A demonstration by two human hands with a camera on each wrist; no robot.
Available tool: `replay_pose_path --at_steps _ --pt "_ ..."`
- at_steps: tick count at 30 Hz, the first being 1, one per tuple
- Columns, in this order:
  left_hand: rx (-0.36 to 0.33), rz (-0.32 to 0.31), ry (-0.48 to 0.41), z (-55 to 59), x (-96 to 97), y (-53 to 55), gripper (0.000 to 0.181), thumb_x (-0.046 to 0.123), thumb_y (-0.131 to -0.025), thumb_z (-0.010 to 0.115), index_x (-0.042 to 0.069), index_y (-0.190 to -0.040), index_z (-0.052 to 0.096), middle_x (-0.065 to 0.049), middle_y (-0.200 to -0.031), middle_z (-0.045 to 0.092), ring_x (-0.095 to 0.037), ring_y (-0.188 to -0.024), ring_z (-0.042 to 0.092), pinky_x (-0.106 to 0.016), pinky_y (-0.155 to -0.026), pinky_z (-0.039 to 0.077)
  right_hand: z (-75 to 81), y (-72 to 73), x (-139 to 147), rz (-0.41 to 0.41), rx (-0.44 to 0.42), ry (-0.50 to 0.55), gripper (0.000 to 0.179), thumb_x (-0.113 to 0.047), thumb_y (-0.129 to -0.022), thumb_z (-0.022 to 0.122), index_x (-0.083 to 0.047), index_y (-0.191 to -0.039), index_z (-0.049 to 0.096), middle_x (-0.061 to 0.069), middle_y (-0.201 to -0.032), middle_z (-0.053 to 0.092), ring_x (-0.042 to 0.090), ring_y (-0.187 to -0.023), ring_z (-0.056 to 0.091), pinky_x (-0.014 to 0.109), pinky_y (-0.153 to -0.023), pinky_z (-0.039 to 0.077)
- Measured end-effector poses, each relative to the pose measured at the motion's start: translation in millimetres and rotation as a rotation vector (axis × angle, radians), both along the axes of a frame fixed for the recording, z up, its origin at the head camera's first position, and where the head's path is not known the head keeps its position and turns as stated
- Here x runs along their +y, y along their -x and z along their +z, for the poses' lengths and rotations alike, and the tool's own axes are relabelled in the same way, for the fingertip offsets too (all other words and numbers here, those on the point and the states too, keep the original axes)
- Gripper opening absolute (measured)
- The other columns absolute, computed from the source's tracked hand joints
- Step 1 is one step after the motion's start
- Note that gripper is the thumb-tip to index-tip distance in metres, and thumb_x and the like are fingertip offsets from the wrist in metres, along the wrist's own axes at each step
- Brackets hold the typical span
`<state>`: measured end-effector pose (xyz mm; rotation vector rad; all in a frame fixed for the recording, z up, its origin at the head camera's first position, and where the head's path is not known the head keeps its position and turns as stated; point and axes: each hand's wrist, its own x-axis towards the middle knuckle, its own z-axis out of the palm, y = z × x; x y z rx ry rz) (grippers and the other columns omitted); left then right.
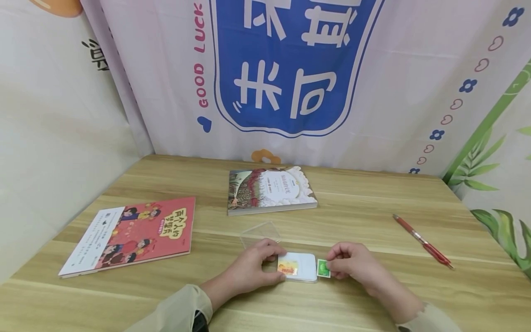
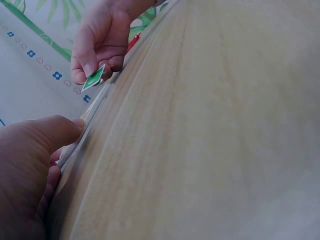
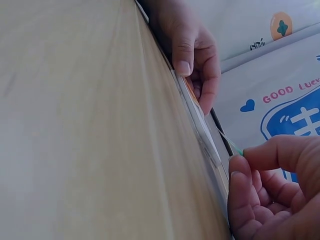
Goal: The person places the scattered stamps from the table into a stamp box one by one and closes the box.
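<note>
A flat, clear-edged case with a white top (image 1: 307, 263) lies on the table. My left hand (image 1: 250, 267) holds its left end, with the thumb at the near edge and the fingers at the far edge. A small yellow-and-orange stamp (image 1: 288, 268) lies on the white top, near the left fingertips. Just off the case's right end, my right hand (image 1: 358, 265) pinches a small green stamp (image 1: 323, 268) with a white border between thumb and fingers. In the left wrist view the green stamp (image 2: 93, 78) is tilted above the table. Its thin edge shows in the right wrist view.
A clear plastic lid (image 1: 260, 233) lies behind the left hand. Farther back is a thick book (image 1: 271, 190). A red picture book (image 1: 132, 235) lies at the left, and a red pen (image 1: 423, 242) at the right. A printed curtain (image 1: 174, 92) hangs behind the table.
</note>
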<state>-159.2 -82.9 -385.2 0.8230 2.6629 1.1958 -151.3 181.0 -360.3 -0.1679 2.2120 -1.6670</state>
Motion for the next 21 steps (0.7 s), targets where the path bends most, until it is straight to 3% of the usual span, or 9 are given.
replay_pose_path --at_steps 21 --pt "-0.012 -0.005 -0.007 -0.3 0.1 0.2 0.041 0.027 -0.075 0.076 0.014 -0.113 0.063 0.006 -0.11 0.053 -0.007 -0.095 0.052 -0.023 -0.085 0.046 -1.6 3.2 -18 0.013 0.033 -0.029 0.018 -0.004 -0.078 0.066 0.006 -0.092 0.058 0.003 -0.073 0.056 0.015 -0.066 0.055 0.026 -0.06 0.05"
